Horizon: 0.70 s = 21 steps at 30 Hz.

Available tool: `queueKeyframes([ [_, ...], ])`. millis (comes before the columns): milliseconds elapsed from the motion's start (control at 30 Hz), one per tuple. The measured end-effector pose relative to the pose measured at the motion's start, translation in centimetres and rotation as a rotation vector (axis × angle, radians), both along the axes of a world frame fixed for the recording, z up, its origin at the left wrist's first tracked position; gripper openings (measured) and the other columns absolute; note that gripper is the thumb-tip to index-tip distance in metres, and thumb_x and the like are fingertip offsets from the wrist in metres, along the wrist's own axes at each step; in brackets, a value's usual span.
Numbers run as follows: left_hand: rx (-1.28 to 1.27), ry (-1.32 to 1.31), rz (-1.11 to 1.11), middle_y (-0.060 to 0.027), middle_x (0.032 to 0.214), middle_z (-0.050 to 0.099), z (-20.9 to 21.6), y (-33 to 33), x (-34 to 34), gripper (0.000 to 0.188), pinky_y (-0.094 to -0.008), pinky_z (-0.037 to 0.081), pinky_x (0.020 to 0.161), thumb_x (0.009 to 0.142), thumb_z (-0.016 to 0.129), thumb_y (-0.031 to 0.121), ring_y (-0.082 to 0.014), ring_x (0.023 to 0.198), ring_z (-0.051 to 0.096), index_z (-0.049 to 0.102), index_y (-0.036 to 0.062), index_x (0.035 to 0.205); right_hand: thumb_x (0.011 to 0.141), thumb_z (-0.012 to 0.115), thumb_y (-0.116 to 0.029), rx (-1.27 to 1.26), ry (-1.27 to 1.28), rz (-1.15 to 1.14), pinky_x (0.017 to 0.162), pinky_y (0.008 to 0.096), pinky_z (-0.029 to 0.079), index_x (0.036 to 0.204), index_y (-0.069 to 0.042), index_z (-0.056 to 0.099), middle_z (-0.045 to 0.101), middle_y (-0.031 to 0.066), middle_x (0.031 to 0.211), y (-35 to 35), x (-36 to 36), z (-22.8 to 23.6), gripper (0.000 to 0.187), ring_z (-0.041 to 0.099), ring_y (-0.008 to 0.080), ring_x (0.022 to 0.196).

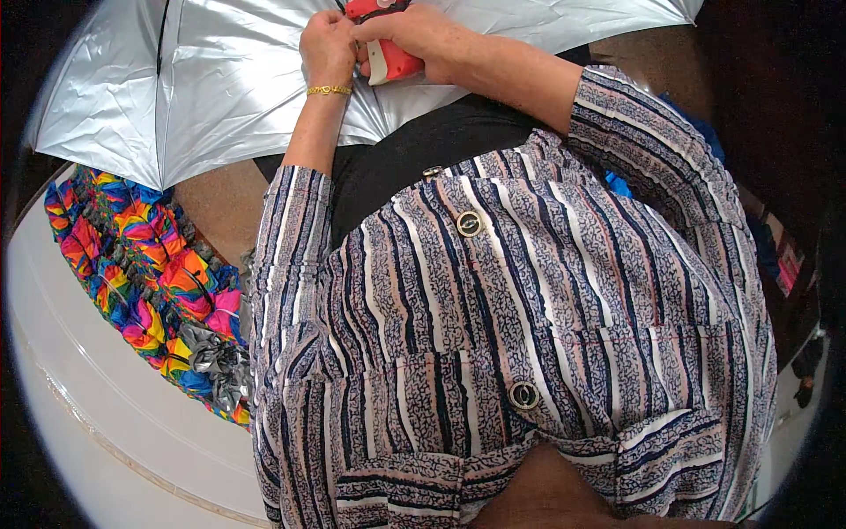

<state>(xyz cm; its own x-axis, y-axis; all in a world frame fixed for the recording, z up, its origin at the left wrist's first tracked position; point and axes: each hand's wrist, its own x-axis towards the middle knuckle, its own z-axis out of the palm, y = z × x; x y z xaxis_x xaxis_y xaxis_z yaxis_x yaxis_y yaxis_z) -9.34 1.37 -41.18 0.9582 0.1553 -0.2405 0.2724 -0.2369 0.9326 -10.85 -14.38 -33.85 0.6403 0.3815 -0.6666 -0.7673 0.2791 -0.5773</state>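
A silver umbrella canopy [238, 79] is spread across my lap, with thin dark ribs running over it. My right hand [423, 40] is wrapped round a red handheld tool [404, 63] with a white edge and a black part near its top; its exact kind is not clear. Close against it, my left hand [328, 48] has its fingers pinched together over the canopy. What those fingers hold is hidden, though a dark thin line, perhaps a rib, shows just above them. A gold bracelet [330, 90] is on my left wrist.
To my left lie bundles of rainbow-coloured folded fabric [159, 256] with a crumpled silver-grey piece [216, 361] among them. A curved white surface [106, 388] lies beyond. Brown floor [225, 207] shows under the canopy's edge. Something blue [619, 185] sits by my right side.
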Motion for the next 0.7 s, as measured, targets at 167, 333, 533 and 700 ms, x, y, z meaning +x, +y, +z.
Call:
queueKeyframes([
  [167, 0.091, -0.010, -0.001, -0.0036, 0.060, 0.054, 0.1, -0.1, 0.0, 0.017, -0.0222, 0.037, 0.039, 0.079, 0.057, 0.010, -0.0088, 0.043, 0.048, 0.055, -0.0049, 0.088, 0.071, 0.066, -0.016, -0.043, -0.024, 0.006, 0.054, 0.0356, 0.050, 0.091, 0.000, 0.054, 0.059, 0.0093, 0.076, 0.3, 0.1, -0.5, 0.028, 0.059, 0.0204, 0.064],
  [333, 0.078, -0.005, -0.005, -0.0035, 0.060, 0.054, 0.2, 0.0, 0.0, 0.018, -0.0221, 0.038, 0.039, 0.079, 0.057, 0.010, -0.0087, 0.044, 0.048, 0.056, -0.0051, 0.088, 0.071, 0.065, -0.015, -0.002, -0.026, 0.005, 0.053, 0.0353, 0.050, 0.090, 0.001, 0.053, 0.059, 0.0096, 0.076, 0.5, 0.2, -1.3, 0.028, 0.060, 0.0206, 0.063],
  [533, 0.088, -0.001, 0.001, -0.0034, 0.060, 0.054, 0.3, -0.2, -0.1, 0.016, -0.0220, 0.038, 0.039, 0.080, 0.055, 0.010, -0.0087, 0.044, 0.048, 0.056, -0.0049, 0.088, 0.071, 0.065, -0.014, 0.014, -0.030, -0.042, 0.053, 0.0350, 0.050, 0.090, 0.001, 0.053, 0.059, 0.0098, 0.074, 0.4, 0.1, -0.9, 0.027, 0.060, 0.0208, 0.062],
  [700, 0.055, -0.015, 0.004, -0.0032, 0.058, 0.053, 0.1, 0.0, -0.1, 0.015, -0.0226, 0.037, 0.038, 0.082, 0.054, 0.010, -0.0093, 0.043, 0.048, 0.055, -0.0042, 0.087, 0.071, 0.065, -0.014, 0.030, -0.031, -0.027, 0.052, 0.0342, 0.050, 0.089, 0.002, 0.053, 0.059, 0.0097, 0.072, 0.4, 0.1, -0.7, 0.027, 0.059, 0.0207, 0.061],
])
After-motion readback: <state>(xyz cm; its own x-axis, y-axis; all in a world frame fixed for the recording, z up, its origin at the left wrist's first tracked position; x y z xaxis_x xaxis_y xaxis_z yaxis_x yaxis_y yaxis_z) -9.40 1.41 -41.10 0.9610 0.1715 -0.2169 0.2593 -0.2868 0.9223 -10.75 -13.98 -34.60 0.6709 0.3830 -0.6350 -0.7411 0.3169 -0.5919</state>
